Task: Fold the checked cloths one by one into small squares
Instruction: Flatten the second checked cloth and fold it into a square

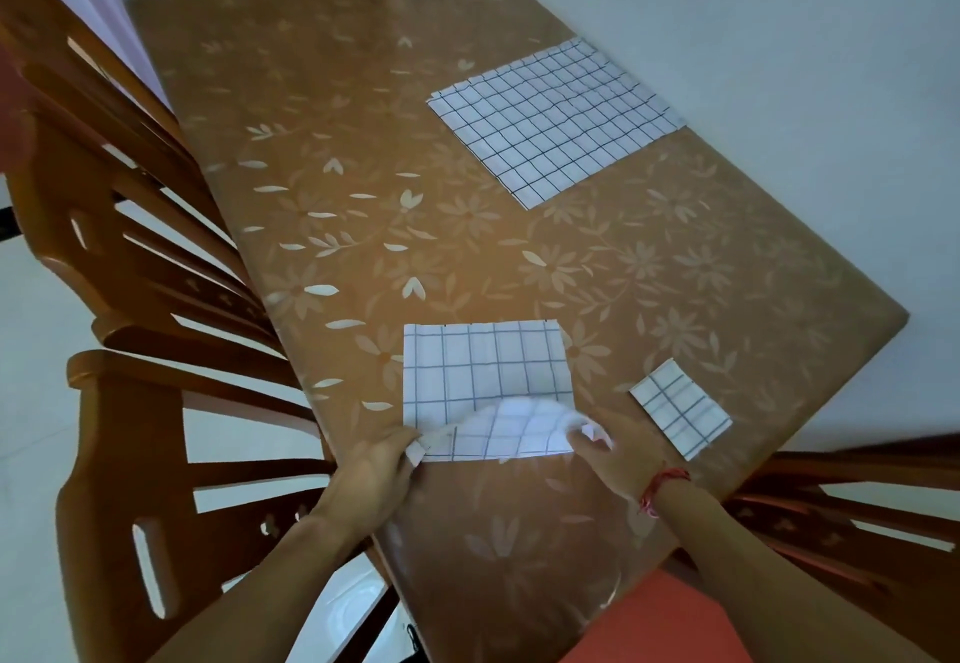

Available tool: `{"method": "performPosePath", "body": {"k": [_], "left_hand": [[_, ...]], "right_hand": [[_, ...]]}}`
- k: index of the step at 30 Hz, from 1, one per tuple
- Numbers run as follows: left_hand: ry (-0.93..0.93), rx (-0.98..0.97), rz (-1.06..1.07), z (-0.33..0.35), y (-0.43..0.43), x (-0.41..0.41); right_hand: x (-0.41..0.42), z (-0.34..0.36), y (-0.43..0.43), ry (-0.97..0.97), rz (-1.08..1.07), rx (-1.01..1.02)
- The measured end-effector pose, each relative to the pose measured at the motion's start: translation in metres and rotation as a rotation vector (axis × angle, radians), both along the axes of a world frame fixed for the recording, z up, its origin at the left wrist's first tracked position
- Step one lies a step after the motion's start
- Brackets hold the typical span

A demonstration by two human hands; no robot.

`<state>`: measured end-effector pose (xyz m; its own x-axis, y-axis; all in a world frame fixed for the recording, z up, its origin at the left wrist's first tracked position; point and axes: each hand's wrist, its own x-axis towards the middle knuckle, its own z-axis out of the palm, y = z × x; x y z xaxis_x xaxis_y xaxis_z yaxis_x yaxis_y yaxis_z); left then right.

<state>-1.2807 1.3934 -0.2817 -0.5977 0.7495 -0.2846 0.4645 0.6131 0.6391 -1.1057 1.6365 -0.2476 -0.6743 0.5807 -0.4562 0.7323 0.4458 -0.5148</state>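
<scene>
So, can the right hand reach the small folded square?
Probably yes: the small folded square lies beside the right hand with only bare table between, though that hand is pinching the half-folded cloth and must let go first.

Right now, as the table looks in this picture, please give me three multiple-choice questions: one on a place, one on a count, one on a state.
1. Where does the small folded square lie?
A. On the table, just right of the right hand
B. On a chair seat
C. Under the left hand

2. How many checked cloths are on the table?
A. Two
B. Three
C. Five

3. In what state is the near edge of the cloth between the hands?
A. Flat and untouched
B. Hanging over the table edge
C. Raised, with both hands pinching it

Answers:
1 A: the square lies flat beside the right hand.
2 B: there are the large flat cloth farther away, the cloth between the hands, and the small folded square.
3 C: each hand pinches a near corner and the edge bows upward.
</scene>
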Motion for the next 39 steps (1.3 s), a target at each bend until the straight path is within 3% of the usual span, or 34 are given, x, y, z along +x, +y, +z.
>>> {"method": "performPosePath", "body": {"k": [6,17,36,39], "left_hand": [[-0.007,0.017,0.173,-0.009,0.019,-0.020],[0.041,-0.002,0.296,-0.020,0.036,-0.031],[0.093,-0.009,0.333,-0.018,0.042,-0.030],[0.169,0.001,0.291,-0.015,0.038,-0.029]], "right_hand": [[-0.018,-0.017,0.020,0.001,-0.042,0.052],[-0.041,-0.043,0.037,-0.095,-0.010,0.110],[-0.051,-0.044,0.038,0.008,-0.131,0.099],[-0.048,-0.041,0.035,0.045,-0.144,0.135]]}}
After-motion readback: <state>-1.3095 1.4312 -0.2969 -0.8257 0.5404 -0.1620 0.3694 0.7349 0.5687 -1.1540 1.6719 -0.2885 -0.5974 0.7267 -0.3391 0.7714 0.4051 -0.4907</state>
